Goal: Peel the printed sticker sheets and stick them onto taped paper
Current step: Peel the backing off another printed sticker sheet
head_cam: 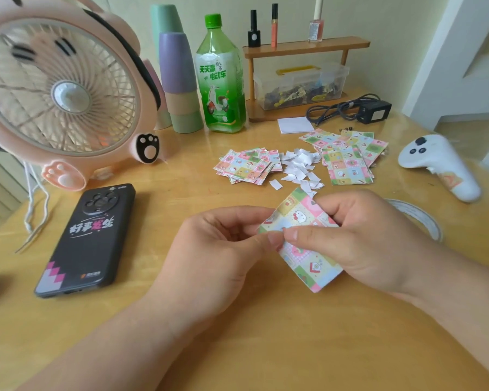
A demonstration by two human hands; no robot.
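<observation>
1 sticker sheet is pinched at its left edge by the left hand and the right hand. Open wood of the table is seen between the wrists.

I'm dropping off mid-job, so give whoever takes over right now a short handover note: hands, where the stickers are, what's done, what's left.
Left hand: pinches the left edge of one sticker sheet, held above the table.
Right hand: grips the same sheet, thumb on its printed face.
Behind on the table: left pile and right pile of printed sheets, white scraps between them; tape roll partly hidden by the right hand.
Done: the scraps suggest some backings are already peeled.
Left: peel the held sheet. Which pile is finished cannot be told.
</observation>
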